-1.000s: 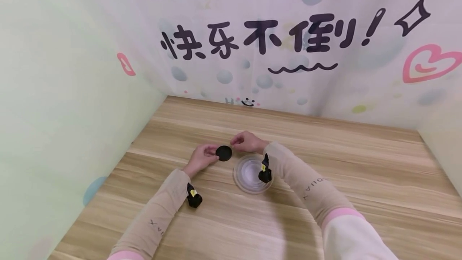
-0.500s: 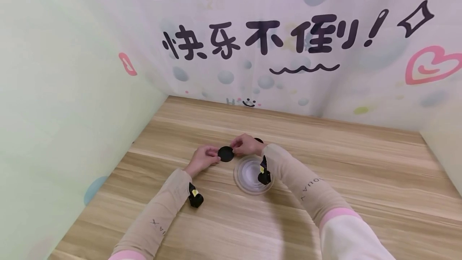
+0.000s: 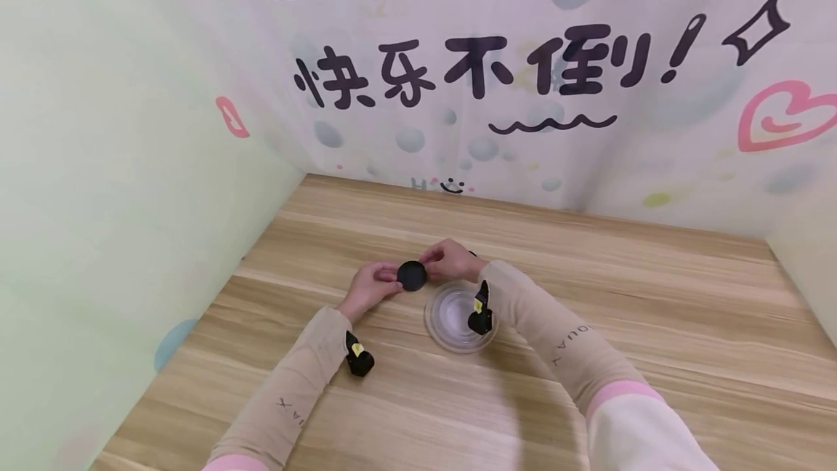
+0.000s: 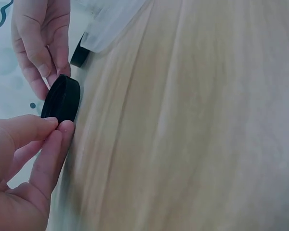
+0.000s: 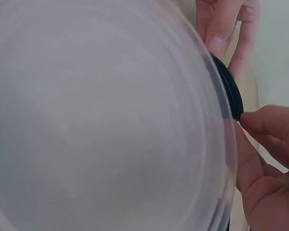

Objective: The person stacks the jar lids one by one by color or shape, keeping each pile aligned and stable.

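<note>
A round black cap point(image 3: 412, 276) with a raised rim is held between both hands, its shallow hollow showing in the head view. My left hand point(image 3: 371, 288) pinches its left edge between thumb and fingers. On the opposite edge, the right hand point(image 3: 451, 260) pinches it with thumb and forefinger, as the right wrist view shows at the cap point(image 5: 229, 89). Close in front of the right wrist stands a clear round plastic container point(image 3: 439, 327), partly covered by the wrist camera. A second black round piece point(image 4: 80, 54) lies beyond the right hand, mostly hidden in the head view.
Everything rests on a wood-grain table point(image 3: 405, 413). A printed cloth backdrop point(image 3: 392, 158) hangs along the back edge, and a pale green wall point(image 3: 131, 187) borders the left side. Black wrist cameras point(image 3: 360, 363) stick out from the sleeves.
My right hand has come into contact with the cap and now pinches its right edge. The cap has shifted slightly right. The second black piece has come partly into sight behind the right hand.
</note>
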A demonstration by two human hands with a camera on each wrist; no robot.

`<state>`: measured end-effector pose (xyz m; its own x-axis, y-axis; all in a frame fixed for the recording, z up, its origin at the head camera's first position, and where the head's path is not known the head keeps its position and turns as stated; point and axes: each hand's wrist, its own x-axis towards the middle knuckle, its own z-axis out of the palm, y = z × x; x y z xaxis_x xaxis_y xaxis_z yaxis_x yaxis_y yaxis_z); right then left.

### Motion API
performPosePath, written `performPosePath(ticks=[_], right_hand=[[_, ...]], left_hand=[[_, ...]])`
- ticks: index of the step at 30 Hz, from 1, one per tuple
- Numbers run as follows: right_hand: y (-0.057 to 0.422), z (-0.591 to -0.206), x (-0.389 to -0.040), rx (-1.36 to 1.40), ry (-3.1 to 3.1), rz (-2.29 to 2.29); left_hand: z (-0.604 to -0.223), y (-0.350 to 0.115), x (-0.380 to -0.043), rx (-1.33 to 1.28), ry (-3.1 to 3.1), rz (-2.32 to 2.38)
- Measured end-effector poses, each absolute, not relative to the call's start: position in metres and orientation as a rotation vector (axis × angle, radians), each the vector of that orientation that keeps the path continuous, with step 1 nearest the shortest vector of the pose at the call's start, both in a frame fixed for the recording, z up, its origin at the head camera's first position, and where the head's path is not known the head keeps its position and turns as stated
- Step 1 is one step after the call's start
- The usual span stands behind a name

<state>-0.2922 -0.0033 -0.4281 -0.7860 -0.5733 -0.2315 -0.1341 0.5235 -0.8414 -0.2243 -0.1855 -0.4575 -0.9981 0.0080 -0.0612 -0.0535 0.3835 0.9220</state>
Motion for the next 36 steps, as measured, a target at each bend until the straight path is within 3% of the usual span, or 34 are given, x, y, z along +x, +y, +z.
performPosePath(ticks=[10, 26, 36], right_hand=[[0.006, -0.425, -0.296, -0.388, 2.207, -1.473], [0.036, -0.419, -0.298, -0.306, 2.264, -1.681], [0.056, -0.422, -0.301, -0.167, 2.258, -1.701]], left_hand=[[-0.443, -0.171, -0.228, -0.054, 2.624, 1.775], [-0.418, -0.137, -0.243, 0.028, 2.458, 1.912], [-0.428, -0.12, -0.26, 0.024, 2.535, 1.782]])
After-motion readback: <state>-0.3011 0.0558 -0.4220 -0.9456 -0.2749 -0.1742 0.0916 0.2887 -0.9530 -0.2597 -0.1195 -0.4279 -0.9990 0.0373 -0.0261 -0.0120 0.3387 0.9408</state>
